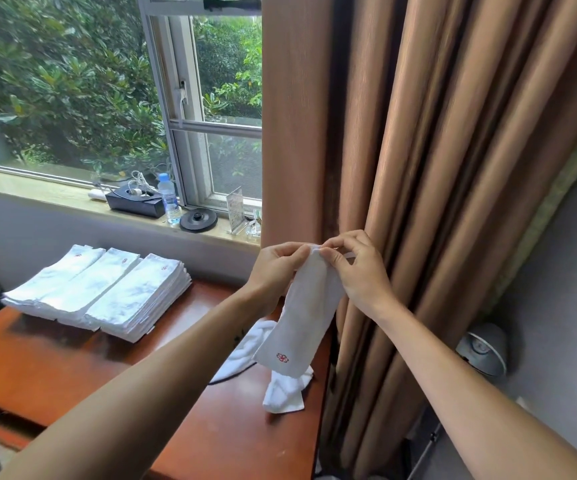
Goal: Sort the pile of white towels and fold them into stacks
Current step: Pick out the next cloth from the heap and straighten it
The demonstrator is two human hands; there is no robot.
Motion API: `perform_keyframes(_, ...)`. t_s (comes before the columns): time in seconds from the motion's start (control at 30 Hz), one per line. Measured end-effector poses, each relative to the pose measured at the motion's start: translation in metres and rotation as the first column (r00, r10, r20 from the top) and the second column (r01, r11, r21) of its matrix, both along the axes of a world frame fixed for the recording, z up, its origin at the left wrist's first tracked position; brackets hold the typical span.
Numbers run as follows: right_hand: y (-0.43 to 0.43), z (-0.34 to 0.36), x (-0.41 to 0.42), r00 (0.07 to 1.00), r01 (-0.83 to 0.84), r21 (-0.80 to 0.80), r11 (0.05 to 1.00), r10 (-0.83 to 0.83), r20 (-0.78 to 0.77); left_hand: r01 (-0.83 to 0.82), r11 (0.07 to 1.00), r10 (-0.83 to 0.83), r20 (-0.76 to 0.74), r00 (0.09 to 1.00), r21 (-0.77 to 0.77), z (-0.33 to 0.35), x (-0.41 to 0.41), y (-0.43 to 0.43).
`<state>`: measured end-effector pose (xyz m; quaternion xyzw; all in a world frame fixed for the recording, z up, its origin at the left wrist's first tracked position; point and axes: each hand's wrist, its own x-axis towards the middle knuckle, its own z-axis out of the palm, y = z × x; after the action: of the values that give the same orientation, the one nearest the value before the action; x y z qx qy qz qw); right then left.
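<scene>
Towel (pixel 300 317), white, folded to a long narrow strip, hanging from both hands above the right end of the table (pixel 55 368); red emblem (pixel 282 357) near the lower edge. Upper edge pinched from both sides: left hand (pixel 278 268) with thumb and fingers curled onto the left corner, right hand (pixel 358 268) with fingertips closed on the right corner, the two hands almost meeting. Lower edge just over the unfolded towels (pixel 242 351); contact between them not discernible. Unfolded towels crumpled on the wood near the table's right edge, one end doubled over toward the front. At the far left of the table, three stacks (pixel 107 292) of folded towels, side by side and touching, emblems at the far ends, well apart from the crumpled ones. Behind, windowsill (pixel 55 197) bearing a black box (pixel 134 202), a water bottle (pixel 169 197) just beside it and a black disc (pixel 198 220). Brown curtain (pixel 453 133) behind both hands. Grey domed object (pixel 484 348) low on the right, identity unclear.
</scene>
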<state>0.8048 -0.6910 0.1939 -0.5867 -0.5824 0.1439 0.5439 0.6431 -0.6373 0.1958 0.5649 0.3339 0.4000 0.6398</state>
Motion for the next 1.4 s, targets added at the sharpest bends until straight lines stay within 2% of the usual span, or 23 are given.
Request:
perform_keyframes(0.1,0.001,-0.006,0.001,0.997,0.043,0.043,0.998,-0.045,0.057,0.009,1.000,-0.009,-0.008,1.000,0.003,-0.001,0.002,-0.004)
perform_keyframes(0.3,0.001,-0.015,-0.001,0.994,0.071,0.085,0.994,-0.077,0.074,0.046,0.999,-0.046,0.009,0.999,-0.011,-0.004,0.002,-0.006)
perform_keyframes(0.47,0.001,-0.017,-0.004,0.987,0.067,0.104,0.992,-0.081,0.137,0.044,0.991,-0.042,-0.023,0.999,0.123,-0.012,-0.001,-0.010)
perform_keyframes(0.6,-0.001,-0.020,-0.008,0.986,0.064,0.097,0.993,-0.078,0.150,-0.039,0.967,0.074,-0.132,0.988,0.252,-0.016,-0.002,-0.010)
perform_keyframes(0.77,-0.003,-0.023,-0.011,0.996,-0.058,-0.050,0.997,0.061,0.057,-0.088,0.909,0.188,-0.213,0.959,0.408,-0.022,-0.007,-0.009)
perform_keyframes(0.87,-0.001,-0.025,-0.016,0.991,-0.082,-0.089,0.993,0.091,0.103,-0.111,0.869,0.242,-0.220,0.945,0.482,-0.031,-0.011,-0.009)
perform_keyframes(0.97,-0.001,-0.030,-0.019,0.987,-0.081,-0.127,0.989,0.097,0.130,-0.086,0.899,0.190,-0.207,0.960,0.428,-0.043,-0.019,-0.008)
perform_keyframes(1.03,-0.004,-0.034,-0.018,0.990,-0.064,-0.161,0.985,0.083,0.112,0.035,0.931,0.094,-0.330,0.939,0.363,-0.054,-0.027,-0.007)
perform_keyframes(1.13,-0.012,-0.036,-0.014,0.996,-0.020,-0.176,0.984,0.036,0.084,0.236,0.935,-0.064,-0.527,0.847,0.264,-0.077,-0.031,-0.013)
perform_keyframes(1.2,-0.018,-0.035,-0.010,0.997,0.006,-0.169,0.986,0.007,0.077,0.245,0.943,-0.078,-0.565,0.821,0.226,-0.092,-0.028,-0.019)
perform_keyframes(1.3,-0.028,-0.036,-0.007,0.999,0.019,-0.161,0.987,-0.011,0.046,0.242,0.966,-0.153,-0.547,0.823,0.094,-0.110,-0.017,-0.031)
perform_keyframes(1.4,-0.038,-0.040,-0.002,0.998,0.052,-0.164,0.985,-0.048,0.028,0.202,0.979,-0.150,-0.534,0.832,0.040,-0.126,-0.005,-0.040)
